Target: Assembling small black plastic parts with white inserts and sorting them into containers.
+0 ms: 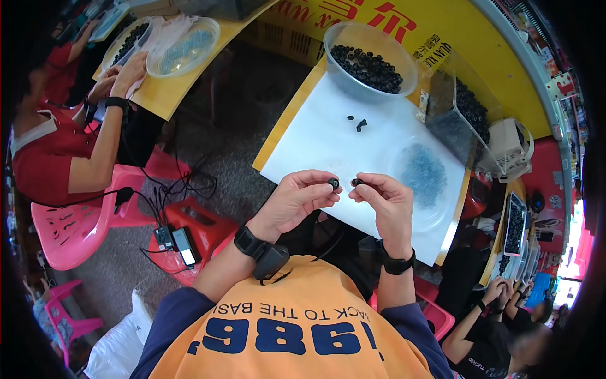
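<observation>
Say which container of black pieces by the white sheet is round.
The circular, translucent bowl at the far end of the sheet; the bin to its right is boxy.

Left head-worn fisheye, facing down past the shirt [284, 363], left hand [295, 201] and right hand [391, 205] at close range

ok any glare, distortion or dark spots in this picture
Head view: the yellow panel bows along the fisheye rim; a patch at far right glares nearly white; the floor left of the white sheet darkens toward the top; the left hand and right hand look fairly sharp.
</observation>
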Available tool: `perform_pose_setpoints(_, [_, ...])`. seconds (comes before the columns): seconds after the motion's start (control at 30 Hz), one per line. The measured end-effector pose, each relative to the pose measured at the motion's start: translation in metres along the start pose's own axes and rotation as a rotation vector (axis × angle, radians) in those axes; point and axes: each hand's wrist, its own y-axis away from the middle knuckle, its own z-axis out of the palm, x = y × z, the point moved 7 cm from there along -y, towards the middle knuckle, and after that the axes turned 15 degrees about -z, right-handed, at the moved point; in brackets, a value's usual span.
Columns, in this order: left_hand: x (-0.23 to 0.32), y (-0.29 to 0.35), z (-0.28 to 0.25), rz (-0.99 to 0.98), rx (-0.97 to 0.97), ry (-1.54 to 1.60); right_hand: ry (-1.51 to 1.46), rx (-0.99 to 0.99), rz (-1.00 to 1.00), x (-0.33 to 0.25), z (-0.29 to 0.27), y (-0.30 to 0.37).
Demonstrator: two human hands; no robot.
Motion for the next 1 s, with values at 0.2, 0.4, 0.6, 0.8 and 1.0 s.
perform_pose_setpoints(0.2, [-0.004, -0.003, 0.002, -0.01, 0.003, -0.047, 0.23, -0.063, -0.188, -0.012, 0.004, -0.002])
perform_pose_setpoints(0.4, [-0.006, -0.005, 0.0, -0.026, 0.017, -0.058, 0.465, -0.143, -0.298, -0.026, 0.012, -0.005])
perform_pose_setpoints(0.6, [-0.006, -0.007, -0.003, -0.019, 0.029, -0.074, 0.578, -0.202, -0.367, -0.032, 0.02, -0.004])
perform_pose_setpoints(0.8, [-0.006, -0.007, -0.003, -0.013, 0.062, -0.067, 0.595, -0.207, -0.369, -0.03, 0.02, -0.003])
perform_pose_setpoints(1.0, [-0.008, -0.008, -0.005, -0.017, 0.064, -0.057, 0.556, -0.181, -0.363, -0.028, 0.017, -0.002])
